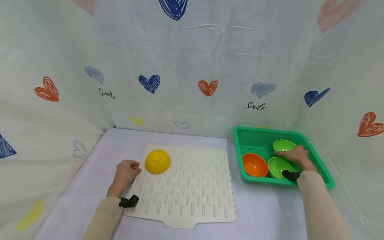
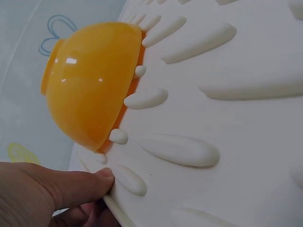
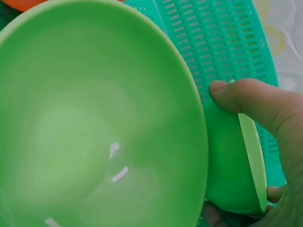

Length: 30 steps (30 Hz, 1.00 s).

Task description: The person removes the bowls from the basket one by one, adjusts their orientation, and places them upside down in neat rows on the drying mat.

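My left hand pinches the left edge of a white drying mat, thumb on top and fingers below. Just beyond it, a yellow bowl lies upside down on the mat's far left corner. Inside a green basket on the right, my right hand grips the farther green bowl. That bowl is tilted in the right wrist view, the thumb near its rim and fingertips partly hidden behind it. A second green bowl sits face up nearer me, beside an orange bowl.
The mat has rows of raised ridges and a tab at its near edge. A pale cloth covers the table. Behind and on both sides hang curtains printed with hearts, close to the basket's right side.
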Each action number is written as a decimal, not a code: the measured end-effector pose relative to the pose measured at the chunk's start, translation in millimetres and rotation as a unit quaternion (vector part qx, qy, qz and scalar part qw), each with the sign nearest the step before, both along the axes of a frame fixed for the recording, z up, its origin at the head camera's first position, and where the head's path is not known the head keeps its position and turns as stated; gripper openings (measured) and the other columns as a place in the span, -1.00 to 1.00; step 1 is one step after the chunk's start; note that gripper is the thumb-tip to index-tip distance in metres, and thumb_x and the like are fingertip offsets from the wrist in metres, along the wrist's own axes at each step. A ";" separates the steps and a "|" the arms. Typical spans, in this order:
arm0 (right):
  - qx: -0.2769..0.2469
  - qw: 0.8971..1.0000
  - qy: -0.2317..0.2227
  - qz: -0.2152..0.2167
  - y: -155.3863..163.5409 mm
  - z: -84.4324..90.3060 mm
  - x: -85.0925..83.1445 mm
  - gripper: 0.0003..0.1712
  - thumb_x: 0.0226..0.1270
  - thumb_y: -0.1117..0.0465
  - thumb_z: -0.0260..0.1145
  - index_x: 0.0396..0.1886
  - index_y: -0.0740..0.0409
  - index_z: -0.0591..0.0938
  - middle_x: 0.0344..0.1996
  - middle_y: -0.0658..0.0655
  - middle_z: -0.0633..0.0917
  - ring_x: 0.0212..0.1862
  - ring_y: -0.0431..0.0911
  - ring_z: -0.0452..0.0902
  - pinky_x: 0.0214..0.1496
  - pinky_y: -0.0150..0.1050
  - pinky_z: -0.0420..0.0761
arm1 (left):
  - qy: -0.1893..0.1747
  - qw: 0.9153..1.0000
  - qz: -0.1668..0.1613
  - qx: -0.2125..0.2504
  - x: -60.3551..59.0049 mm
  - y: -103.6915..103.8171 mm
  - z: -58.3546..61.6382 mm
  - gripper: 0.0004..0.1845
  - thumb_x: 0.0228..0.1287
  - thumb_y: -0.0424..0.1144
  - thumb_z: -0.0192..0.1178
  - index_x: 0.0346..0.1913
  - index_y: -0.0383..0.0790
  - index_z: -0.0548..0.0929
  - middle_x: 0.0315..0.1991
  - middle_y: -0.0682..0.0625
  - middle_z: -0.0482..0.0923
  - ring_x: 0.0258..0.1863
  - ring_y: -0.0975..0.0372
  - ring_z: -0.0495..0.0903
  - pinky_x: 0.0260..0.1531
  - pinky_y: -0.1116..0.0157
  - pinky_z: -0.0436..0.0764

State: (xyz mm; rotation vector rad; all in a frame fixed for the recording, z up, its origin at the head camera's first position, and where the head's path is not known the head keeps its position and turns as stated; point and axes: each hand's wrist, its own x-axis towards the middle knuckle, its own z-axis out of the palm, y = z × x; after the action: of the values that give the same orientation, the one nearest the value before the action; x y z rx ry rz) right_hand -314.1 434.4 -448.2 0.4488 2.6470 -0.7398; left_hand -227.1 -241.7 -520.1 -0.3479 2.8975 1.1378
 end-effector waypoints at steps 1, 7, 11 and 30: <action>-0.002 1.000 0.003 0.000 0.2 0.7 -0.1 0.61 0.27 -0.41 0.28 0.37 0.80 -0.51 0.35 0.91 -0.34 0.38 0.75 -0.16 0.41 0.57 0.13 | 0.001 1.000 0.000 0.000 0.4 -0.3 -0.9 -0.71 0.24 -0.43 0.38 -0.02 -0.53 0.72 -0.25 -0.27 0.75 -0.29 0.04 0.70 -0.18 0.08 0.75; -0.028 0.999 0.040 0.007 -0.7 3.4 2.9 0.61 0.27 -0.36 0.34 0.38 0.78 -0.52 0.41 0.86 -0.29 0.43 0.65 -0.11 0.47 0.50 0.12 | 0.006 1.000 0.000 0.004 1.3 -0.3 -2.9 -0.72 0.23 -0.43 0.38 -0.04 -0.53 0.72 -0.25 -0.28 0.74 -0.30 0.03 0.70 -0.21 0.08 0.75; -0.046 0.996 0.080 0.016 -4.6 6.0 6.2 0.56 0.29 -0.30 0.37 0.41 0.76 -0.46 0.41 0.85 -0.20 0.41 0.60 -0.03 0.45 0.49 0.16 | 0.002 1.000 0.003 0.009 1.7 0.0 -1.0 -0.72 0.25 -0.42 0.37 -0.03 -0.54 0.71 -0.21 -0.33 0.75 -0.23 -0.06 0.74 -0.18 0.05 0.76; -0.097 0.972 0.210 -0.027 -31.4 20.3 35.3 0.49 0.27 -0.21 0.46 0.60 0.42 -0.40 0.51 0.69 -0.04 0.39 0.52 0.13 0.34 0.46 0.34 | -0.016 1.000 0.006 0.012 2.1 1.4 4.4 -0.70 0.31 -0.41 0.33 0.03 -0.55 0.68 -0.13 -0.37 0.74 -0.12 -0.15 0.73 -0.12 0.00 0.75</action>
State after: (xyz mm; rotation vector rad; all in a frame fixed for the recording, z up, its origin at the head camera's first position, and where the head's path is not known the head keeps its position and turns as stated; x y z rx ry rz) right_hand -278.8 403.0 -427.8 0.3415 2.9109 -1.2169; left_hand -225.0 -240.3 -515.7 -0.3809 2.8559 1.1565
